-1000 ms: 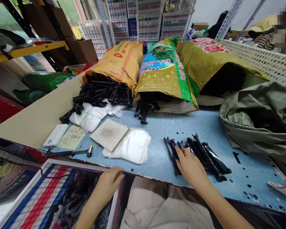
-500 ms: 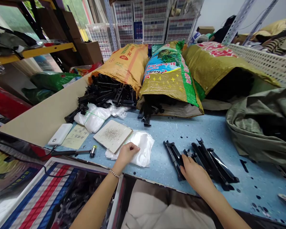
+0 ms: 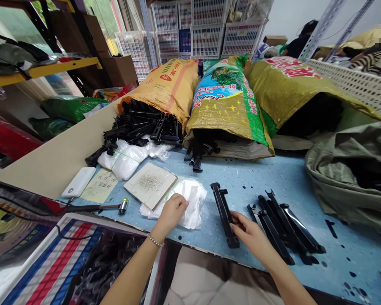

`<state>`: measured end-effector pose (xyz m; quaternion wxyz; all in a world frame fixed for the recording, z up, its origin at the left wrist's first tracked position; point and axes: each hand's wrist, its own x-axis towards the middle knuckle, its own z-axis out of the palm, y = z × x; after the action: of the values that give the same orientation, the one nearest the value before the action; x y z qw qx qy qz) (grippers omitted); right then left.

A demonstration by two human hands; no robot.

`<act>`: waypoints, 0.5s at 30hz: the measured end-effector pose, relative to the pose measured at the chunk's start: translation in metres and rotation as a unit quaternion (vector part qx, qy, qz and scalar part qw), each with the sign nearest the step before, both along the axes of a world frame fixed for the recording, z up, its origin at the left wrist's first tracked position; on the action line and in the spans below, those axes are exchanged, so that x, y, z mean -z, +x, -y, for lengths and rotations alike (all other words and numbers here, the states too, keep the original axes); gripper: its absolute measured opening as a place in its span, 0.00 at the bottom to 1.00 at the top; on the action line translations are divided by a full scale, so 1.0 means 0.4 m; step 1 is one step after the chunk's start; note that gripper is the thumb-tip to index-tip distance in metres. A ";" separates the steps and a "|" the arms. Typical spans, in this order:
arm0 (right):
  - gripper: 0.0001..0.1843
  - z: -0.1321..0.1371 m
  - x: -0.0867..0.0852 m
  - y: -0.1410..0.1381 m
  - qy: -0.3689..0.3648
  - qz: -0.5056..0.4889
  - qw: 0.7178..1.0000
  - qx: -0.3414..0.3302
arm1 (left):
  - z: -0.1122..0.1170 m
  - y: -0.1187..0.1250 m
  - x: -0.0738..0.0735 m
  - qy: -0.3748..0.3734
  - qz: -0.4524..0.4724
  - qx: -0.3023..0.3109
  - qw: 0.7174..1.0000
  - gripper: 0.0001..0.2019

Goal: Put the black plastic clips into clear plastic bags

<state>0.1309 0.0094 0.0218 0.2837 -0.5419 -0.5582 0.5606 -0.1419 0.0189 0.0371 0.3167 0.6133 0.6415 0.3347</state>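
Observation:
My left hand is closed in a pinch at the top of a stack of thin plastic bags, fingertips on the uppermost bag. With thumb and fingers my right hand grips the side of a long black plastic part near its lower end; the part lies on the blue table. To the right of that hand lie several similar black plastic parts, side by side. A square board with small specks on it overlaps the bags' left side.
Behind the work area lie an orange sack spilling black parts, a green-gold sack and an olive sack. A hammer, a white power bank and a bundle of bags are at left. A grey-green sack stands right.
My right hand has moved left and drawn one black part apart from the group, turning it more upright in view. My left hand stays at the bags, shifted slightly.

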 end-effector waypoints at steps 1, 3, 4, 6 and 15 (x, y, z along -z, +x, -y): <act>0.22 0.002 -0.005 -0.008 -0.014 -0.022 1.000 0.006 | 0.002 0.001 -0.001 0.002 -0.005 -0.001 1.000 0.08; 0.21 0.006 -0.013 -0.023 -0.034 -0.053 0.998 0.011 | 0.011 0.014 -0.001 0.006 -0.016 -0.016 1.000 0.04; 0.21 0.008 -0.017 -0.030 -0.042 -0.064 0.997 0.009 | 0.017 0.025 -0.001 0.010 -0.029 -0.027 0.999 0.05; 0.22 0.010 -0.020 -0.043 -0.057 -0.085 0.995 0.002 | 0.030 0.052 0.000 0.018 -0.090 -0.039 0.995 0.11; 0.26 0.014 -0.003 -0.054 -0.093 -0.150 0.984 -0.026 | -0.014 0.014 0.001 -0.044 -0.103 -0.019 0.994 0.07</act>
<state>0.1092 0.0038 0.0231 0.2984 -0.4612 -0.4687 0.6918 -0.1364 0.0244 0.0369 0.2695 0.6178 0.6961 0.2471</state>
